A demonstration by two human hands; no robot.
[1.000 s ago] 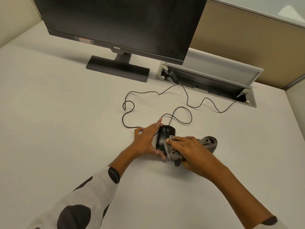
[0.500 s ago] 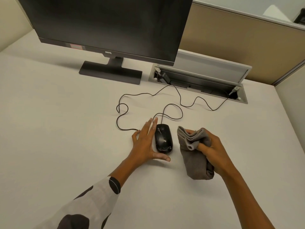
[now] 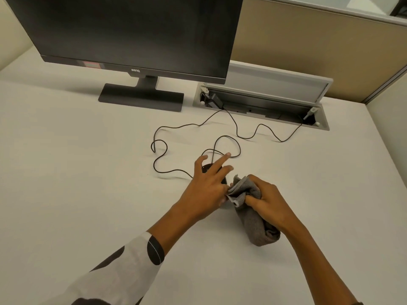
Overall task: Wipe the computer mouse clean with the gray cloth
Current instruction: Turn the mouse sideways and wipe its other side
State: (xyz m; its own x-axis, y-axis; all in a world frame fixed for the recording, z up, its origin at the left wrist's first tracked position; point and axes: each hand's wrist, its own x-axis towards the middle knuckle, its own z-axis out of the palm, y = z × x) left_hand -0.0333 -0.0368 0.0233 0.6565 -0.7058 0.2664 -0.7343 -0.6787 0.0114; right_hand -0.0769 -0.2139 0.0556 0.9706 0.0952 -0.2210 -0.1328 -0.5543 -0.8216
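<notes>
Mouse (image 3: 208, 167) lies on the desk (image 3: 77, 172), mostly hidden beneath the left hand (image 3: 207, 186), whose fingers are spread; its long axis cannot be told. Right hand (image 3: 267, 200) clutches the gray cloth (image 3: 251, 216) just beside it, its bundle running toward the viewer.

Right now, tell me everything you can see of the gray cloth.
The cloth is a gray, soft, knit-looking fabric, bunched and folded into a thick wad, with stitched hems showing at its upper end. It lies on the white desk just right of the mouse. The right hand grips its upper part with curled fingers, while the lower end trails toward the wrist. The left hand, spread over the mouse, meets the cloth's folded edges; whether it pinches them cannot be told.
</notes>
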